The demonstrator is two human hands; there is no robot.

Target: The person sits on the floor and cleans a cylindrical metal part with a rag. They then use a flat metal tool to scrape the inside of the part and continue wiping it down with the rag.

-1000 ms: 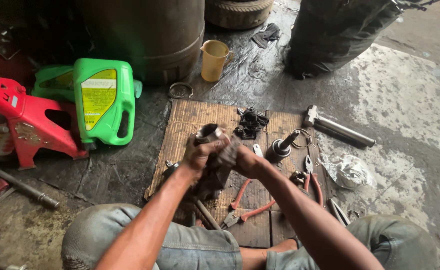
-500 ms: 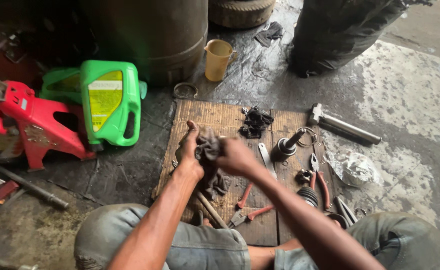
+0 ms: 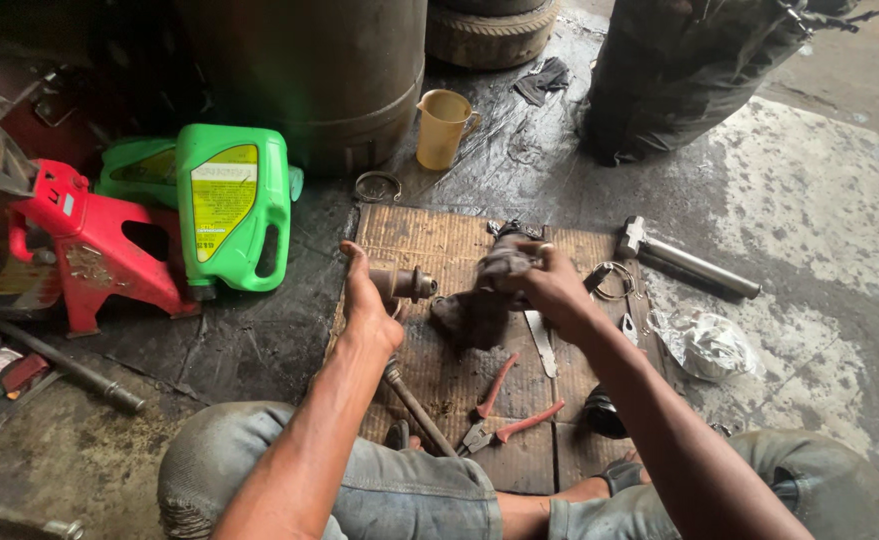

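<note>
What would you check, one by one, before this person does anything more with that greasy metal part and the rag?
1. Left hand has the metal joint part in its grip: ok.
2. Right hand has the dark rag bunched in its fingers: ok.
3. Rag and part are apart, not tangled: ok.
4. Part is wiped clean: cannot tell, too dark.
5. Red-handled pliers lie on the cardboard mat near the knees: ok.
6. Hammer lies off the mat to the right, away from both hands: ok.
</note>
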